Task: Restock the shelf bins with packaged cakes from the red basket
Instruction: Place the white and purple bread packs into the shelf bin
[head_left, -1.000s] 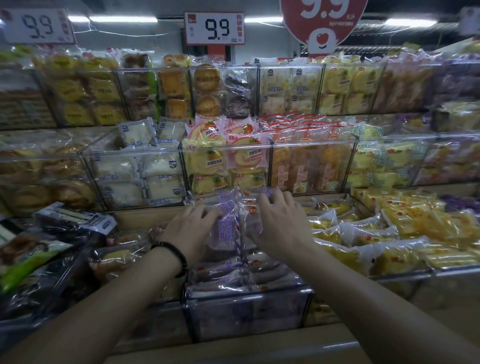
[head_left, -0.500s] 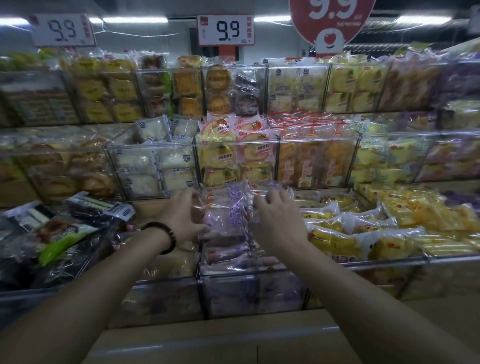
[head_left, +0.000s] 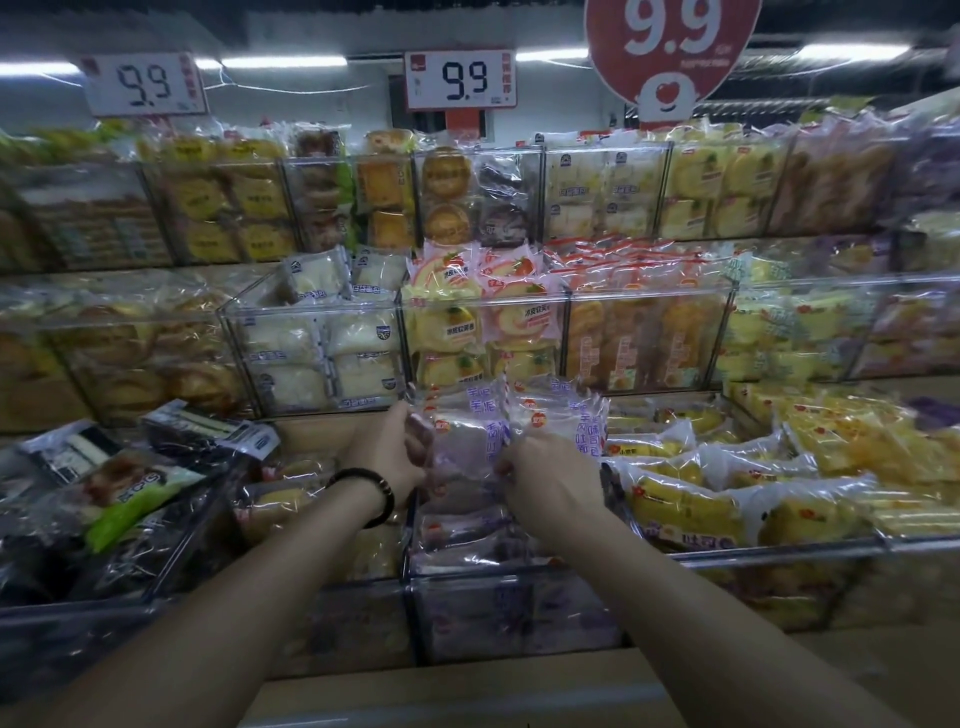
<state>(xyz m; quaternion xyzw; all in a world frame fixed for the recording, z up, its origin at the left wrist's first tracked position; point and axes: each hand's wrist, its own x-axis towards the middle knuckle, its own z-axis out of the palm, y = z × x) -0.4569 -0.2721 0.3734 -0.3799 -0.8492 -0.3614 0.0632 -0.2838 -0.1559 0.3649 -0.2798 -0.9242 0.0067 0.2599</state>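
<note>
Both hands are over the clear bin (head_left: 514, 608) in the middle of the lowest shelf row. Upright in it stand several purple-printed cake packets (head_left: 467, 431). My left hand (head_left: 389, 452), with a black bracelet on its wrist, holds the left edge of the front packet. My right hand (head_left: 550, 473) grips the packets from the right, fingers curled around their lower part. More purple packets lie flat under them in the bin. The red basket is out of view.
Yellow cake packets (head_left: 691, 509) fill the bin to the right. A bin of dark and green packets (head_left: 119, 483) sits at the left. Clear bins of white (head_left: 322, 353), orange-roll (head_left: 483, 322) and yellow cakes line the rows behind. Price signs (head_left: 460, 78) hang above.
Both hands have drawn closer together around the upright purple packets, the left one moving from the packet's face to its left edge. The camera view has tilted slightly upward.
</note>
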